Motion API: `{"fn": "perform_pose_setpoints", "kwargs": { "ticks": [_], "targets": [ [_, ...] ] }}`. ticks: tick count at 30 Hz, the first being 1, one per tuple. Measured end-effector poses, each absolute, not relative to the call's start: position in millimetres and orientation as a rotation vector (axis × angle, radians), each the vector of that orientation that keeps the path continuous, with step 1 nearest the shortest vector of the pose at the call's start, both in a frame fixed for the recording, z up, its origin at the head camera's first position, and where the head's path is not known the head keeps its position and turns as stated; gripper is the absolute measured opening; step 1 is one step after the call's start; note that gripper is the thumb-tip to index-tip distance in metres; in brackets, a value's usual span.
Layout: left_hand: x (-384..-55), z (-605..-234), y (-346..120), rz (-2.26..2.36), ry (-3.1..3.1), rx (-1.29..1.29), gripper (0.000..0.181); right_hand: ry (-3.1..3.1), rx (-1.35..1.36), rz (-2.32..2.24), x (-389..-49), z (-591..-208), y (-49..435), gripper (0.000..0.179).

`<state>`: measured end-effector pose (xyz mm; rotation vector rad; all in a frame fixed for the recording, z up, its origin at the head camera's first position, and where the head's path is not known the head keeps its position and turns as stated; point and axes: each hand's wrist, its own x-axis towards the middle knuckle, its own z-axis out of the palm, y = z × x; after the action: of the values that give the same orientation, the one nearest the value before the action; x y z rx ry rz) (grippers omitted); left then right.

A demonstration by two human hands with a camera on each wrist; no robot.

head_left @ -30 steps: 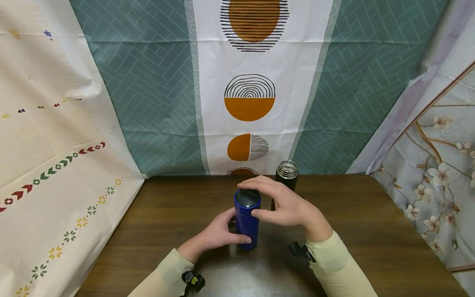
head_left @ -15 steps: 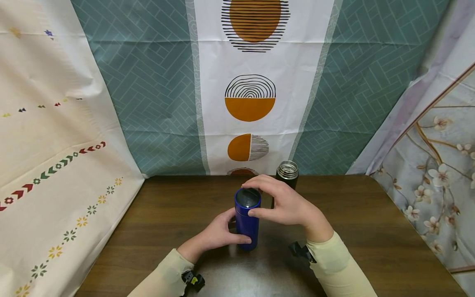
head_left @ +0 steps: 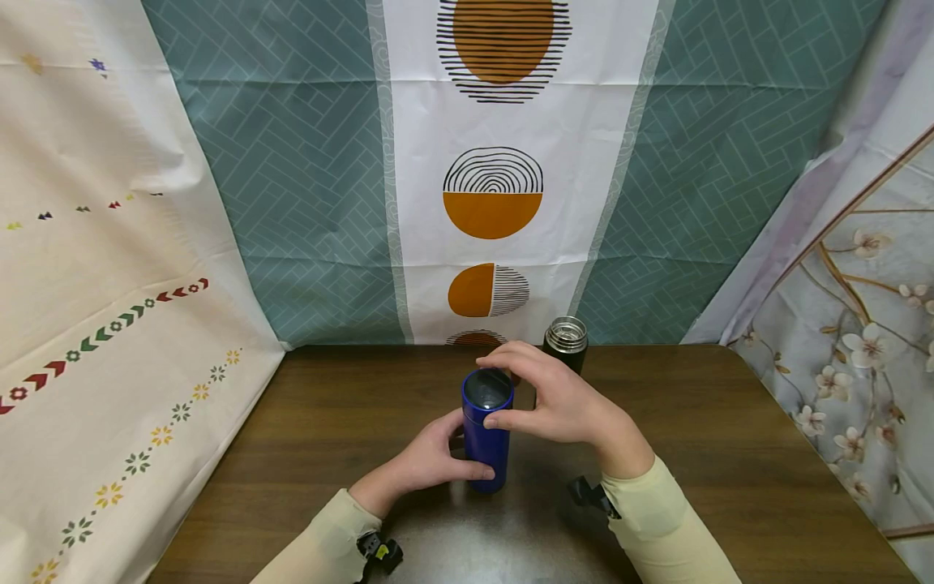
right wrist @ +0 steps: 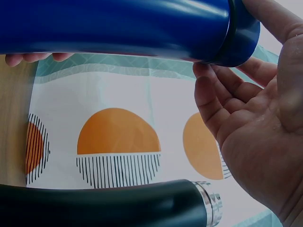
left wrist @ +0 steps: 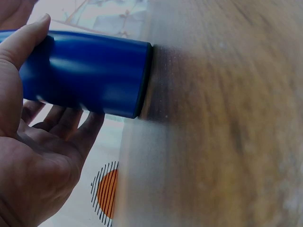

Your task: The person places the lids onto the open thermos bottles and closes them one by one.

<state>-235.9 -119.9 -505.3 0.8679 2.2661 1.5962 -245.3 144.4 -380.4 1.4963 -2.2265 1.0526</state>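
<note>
The left grip (head_left: 426, 461) curls round the bottle (head_left: 487, 444), well before the tabletop (head_left: 350, 405) far edge; right grip (head_left: 565, 405) pinches its lid (head_left: 488, 391). Probably stiff, slippery: best held low.

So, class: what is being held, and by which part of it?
The blue flask: the left hand holds its lower body, the right hand its lid.

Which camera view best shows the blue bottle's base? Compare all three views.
The left wrist view: the base appears large there, its dark edge unobstructed. The head view shows it only small, near the left hand. In the right wrist view, the blue bottle runs out of frame before its base.
</note>
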Motion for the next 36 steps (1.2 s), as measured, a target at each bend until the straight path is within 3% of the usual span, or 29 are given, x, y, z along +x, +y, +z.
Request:
{"fn": "perform_pose_setpoints", "kwargs": {
  "ticks": [13, 36],
  "targets": [
    [-235.9, -504.9, -119.5, 1.591, 2.278, 0.866, 0.075, -2.243, 1.448, 1.013, -242.3, -379.5, 143.4, 0.07],
    [-236.2, -505.5, -120.8, 1.576, 2.289, 0.863, 0.076, -2.191, 1.629, 1.142, -246.5, -382.4, 145.8, 0.061]
  ]
}}
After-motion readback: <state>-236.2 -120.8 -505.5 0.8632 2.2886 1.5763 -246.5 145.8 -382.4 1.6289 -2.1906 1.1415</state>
